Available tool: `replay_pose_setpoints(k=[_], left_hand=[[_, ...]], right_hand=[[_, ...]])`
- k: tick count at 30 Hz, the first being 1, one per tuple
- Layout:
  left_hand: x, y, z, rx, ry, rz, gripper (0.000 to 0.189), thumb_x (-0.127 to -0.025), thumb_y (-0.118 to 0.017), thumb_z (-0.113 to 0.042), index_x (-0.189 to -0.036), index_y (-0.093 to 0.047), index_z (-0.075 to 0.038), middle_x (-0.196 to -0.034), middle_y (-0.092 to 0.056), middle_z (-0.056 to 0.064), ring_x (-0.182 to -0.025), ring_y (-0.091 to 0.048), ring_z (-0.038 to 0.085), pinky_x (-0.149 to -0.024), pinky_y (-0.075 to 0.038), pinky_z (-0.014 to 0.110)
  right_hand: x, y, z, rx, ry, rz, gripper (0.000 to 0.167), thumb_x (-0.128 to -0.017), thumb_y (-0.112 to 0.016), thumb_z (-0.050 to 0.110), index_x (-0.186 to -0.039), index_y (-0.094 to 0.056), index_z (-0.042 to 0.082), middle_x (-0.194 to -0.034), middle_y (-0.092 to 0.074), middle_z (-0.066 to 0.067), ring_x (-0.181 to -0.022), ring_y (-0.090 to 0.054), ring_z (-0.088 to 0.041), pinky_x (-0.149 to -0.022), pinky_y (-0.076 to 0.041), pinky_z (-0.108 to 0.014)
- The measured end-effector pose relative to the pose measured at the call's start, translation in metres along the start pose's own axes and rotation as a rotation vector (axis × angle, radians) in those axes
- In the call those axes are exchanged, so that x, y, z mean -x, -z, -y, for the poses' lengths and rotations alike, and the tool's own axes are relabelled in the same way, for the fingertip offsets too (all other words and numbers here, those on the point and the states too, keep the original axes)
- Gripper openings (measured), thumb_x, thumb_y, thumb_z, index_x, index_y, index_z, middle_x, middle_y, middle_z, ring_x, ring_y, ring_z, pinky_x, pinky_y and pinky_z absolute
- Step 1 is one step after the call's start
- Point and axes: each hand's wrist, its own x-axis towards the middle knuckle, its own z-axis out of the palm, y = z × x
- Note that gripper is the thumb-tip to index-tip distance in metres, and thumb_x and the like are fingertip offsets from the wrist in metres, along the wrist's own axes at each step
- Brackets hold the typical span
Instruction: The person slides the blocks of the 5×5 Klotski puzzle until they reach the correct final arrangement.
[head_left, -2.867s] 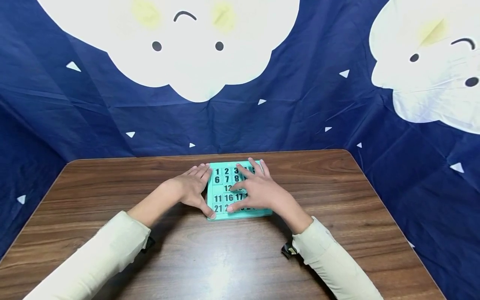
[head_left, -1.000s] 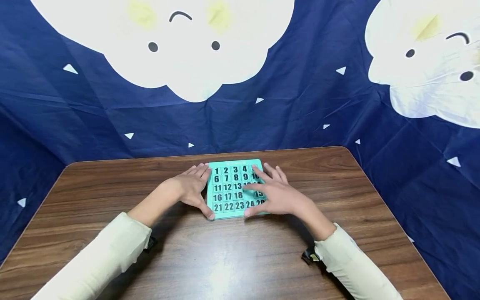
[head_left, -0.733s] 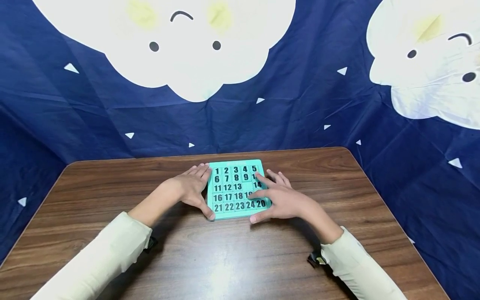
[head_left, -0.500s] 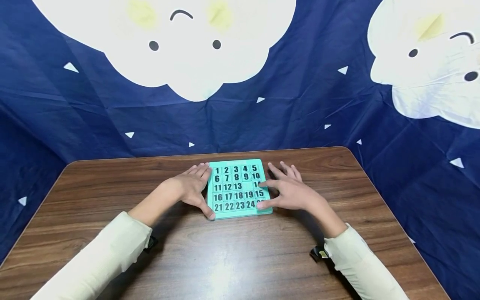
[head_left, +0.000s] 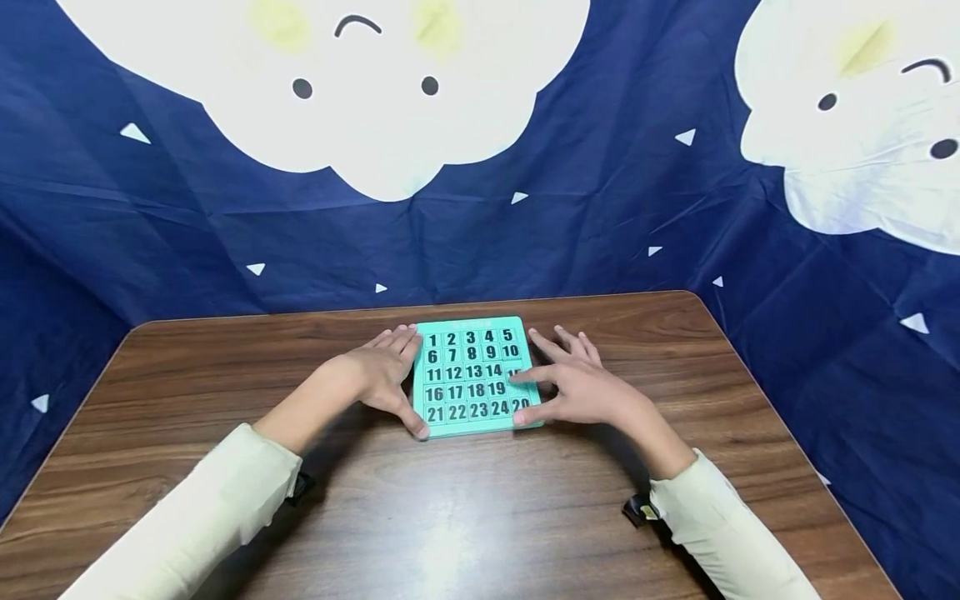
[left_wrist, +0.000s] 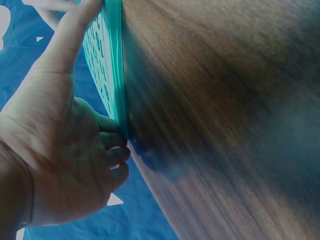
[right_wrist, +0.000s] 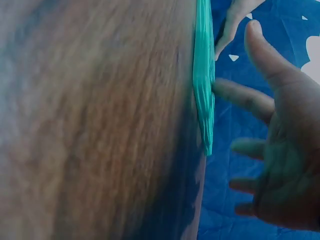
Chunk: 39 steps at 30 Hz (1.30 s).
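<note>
A turquoise number sliding puzzle (head_left: 467, 423) lies flat on the table, its tiles in rows of black numbers. My left hand (head_left: 380, 374) holds its left side, thumb at the near corner and fingers at the far one; the left wrist view shows those fingertips bent against the edge. On the right, my right hand (head_left: 588, 387) spreads its fingers over the board. Its index fingertip touches the 15 tile (head_left: 514, 374), partly covering it. The thumb tip rests by the 20 tile (head_left: 521, 406). Between 15 and 20, beside 19, is a gap without a tile.
The brown wooden table (head_left: 442, 508) extends around the puzzle, its far edge a short way behind it. A dark blue curtain (head_left: 465, 250) with white clouds hangs behind and at the sides. A black strap (head_left: 640, 509) shows at the right sleeve.
Tile 14 has slid left into the gap beside 13, and 15 has moved up into its place. Earlier, my right hand shifted rightward across the board. The left hand has stayed put.
</note>
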Motion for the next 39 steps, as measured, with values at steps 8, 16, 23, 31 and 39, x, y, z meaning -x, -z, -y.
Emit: replay_pose_setpoints(k=[8, 16, 23, 31, 39], left_hand=[[0.003, 0.000, 0.001, -0.004, 0.006, 0.003, 0.167, -0.071, -0.090, -0.087, -0.179, -0.002, 0.007, -0.188, 0.002, 0.031, -0.178, -0.001, 0.047, -0.148, -0.004, 0.057], [0.002, -0.002, 0.001, 0.000, 0.005, -0.007, 0.166, -0.071, -0.090, -0.086, -0.179, -0.004, 0.007, -0.188, 0.000, 0.030, -0.178, -0.002, 0.047, -0.148, -0.006, 0.058], [-0.003, -0.003, -0.003, -0.004, -0.004, -0.015, 0.165, -0.072, -0.091, -0.085, -0.179, -0.004, 0.007, -0.189, 0.000, 0.030, -0.178, -0.002, 0.047, -0.148, -0.005, 0.058], [-0.008, -0.003, -0.003, -0.004, -0.007, -0.018, 0.165, -0.072, -0.090, -0.086, -0.179, -0.005, 0.006, -0.189, 0.001, 0.028, -0.179, -0.001, 0.045, -0.149, -0.004, 0.056], [-0.008, -0.003, -0.001, -0.009, -0.001, -0.013, 0.165, -0.072, -0.090, -0.086, -0.179, -0.004, 0.006, -0.189, 0.001, 0.029, -0.178, -0.001, 0.046, -0.149, -0.005, 0.057]], right_hand=[[-0.010, -0.005, 0.010, 0.060, 0.047, -0.001, 0.067, -0.093, -0.082, 0.071, -0.150, -0.075, 0.037, -0.190, -0.018, -0.018, -0.175, -0.005, -0.056, -0.139, 0.001, -0.081], [-0.017, -0.021, 0.038, 0.054, 0.128, 0.071, 0.075, -0.092, -0.081, 0.076, -0.155, -0.071, 0.038, -0.191, -0.015, -0.014, -0.177, -0.003, -0.051, -0.141, 0.002, -0.079], [-0.014, -0.019, 0.036, 0.047, 0.101, 0.037, 0.080, -0.092, -0.082, 0.073, -0.159, -0.067, 0.033, -0.191, -0.016, -0.015, -0.177, -0.004, -0.051, -0.141, 0.000, -0.079], [0.001, -0.014, 0.015, 0.055, 0.073, -0.007, 0.082, -0.086, -0.090, 0.071, -0.155, -0.069, 0.032, -0.191, -0.016, -0.018, -0.176, -0.008, -0.055, -0.139, -0.002, -0.083], [0.015, -0.008, 0.006, 0.052, 0.091, -0.027, 0.053, -0.085, -0.092, 0.066, -0.126, -0.087, 0.033, -0.189, -0.021, -0.019, -0.174, -0.009, -0.058, -0.138, -0.002, -0.083]])
